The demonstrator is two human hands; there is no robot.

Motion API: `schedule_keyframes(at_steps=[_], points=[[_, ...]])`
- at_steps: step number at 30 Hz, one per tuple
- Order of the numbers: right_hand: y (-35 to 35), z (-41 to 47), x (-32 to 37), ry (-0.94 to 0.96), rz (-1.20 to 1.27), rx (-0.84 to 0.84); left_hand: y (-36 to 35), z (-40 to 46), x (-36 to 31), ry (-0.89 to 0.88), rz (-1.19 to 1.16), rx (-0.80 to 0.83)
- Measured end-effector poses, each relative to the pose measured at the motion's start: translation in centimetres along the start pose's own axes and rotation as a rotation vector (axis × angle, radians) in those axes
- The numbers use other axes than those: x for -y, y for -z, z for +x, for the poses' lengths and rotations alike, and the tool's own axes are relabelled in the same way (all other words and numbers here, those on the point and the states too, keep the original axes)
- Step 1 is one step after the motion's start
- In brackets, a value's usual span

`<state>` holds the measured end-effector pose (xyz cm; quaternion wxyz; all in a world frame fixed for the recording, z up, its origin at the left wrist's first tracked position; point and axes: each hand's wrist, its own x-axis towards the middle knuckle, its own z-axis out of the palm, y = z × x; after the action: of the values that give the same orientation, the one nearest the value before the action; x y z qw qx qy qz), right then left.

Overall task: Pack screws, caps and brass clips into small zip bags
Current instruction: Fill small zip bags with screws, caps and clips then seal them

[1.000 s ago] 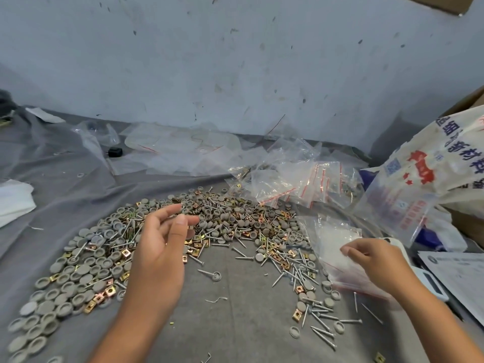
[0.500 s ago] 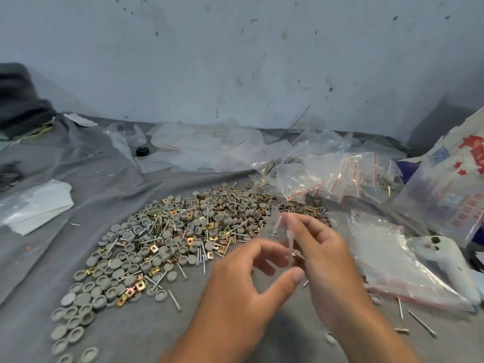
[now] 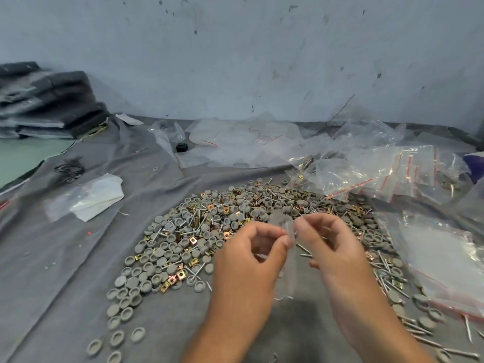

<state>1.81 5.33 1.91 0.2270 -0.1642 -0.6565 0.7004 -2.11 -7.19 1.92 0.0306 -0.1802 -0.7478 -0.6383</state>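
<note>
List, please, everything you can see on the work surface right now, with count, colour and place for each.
caps: many, grey, heap at centre and trailing to the near left
brass clips: many, gold, mixed through the heap
screws: many, silver, in the heap and strewn to the right
small zip bag: one, clear, held between both hands
zip bags: a pile, clear with red seals, far right
cloth: one, grey, covering the surface
folded fabric: a stack, dark grey, far left
left hand: one, grip pinching the bag
right hand: one, grip pinching the bag
</note>
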Motion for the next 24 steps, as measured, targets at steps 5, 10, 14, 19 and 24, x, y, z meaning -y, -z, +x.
schedule_keyframes(at_steps=[5,10,14,19,24], points=[[-1.0,-0.6,0.2,0.058,-0.186,0.279,1.8,1.1,-0.1,0.05,-0.12,-0.175],[-1.4,-0.9,-0.3,0.173,-0.399,0.328,2.0,1.4,-0.1,0.102,-0.106,-0.181],[-1.5,-1.0,-0.6,0.205,-0.481,0.254,1.5,1.0,-0.3,0.076,0.026,-0.107],[-0.6,-0.9,-0.2,0.091,-0.397,0.306,1.5,1.0,-0.2,0.037,0.076,-0.042],[0.3,-1.0,0.1,0.05,-0.381,0.19,0.6,0.6,-0.6,-0.066,0.244,-0.046]])
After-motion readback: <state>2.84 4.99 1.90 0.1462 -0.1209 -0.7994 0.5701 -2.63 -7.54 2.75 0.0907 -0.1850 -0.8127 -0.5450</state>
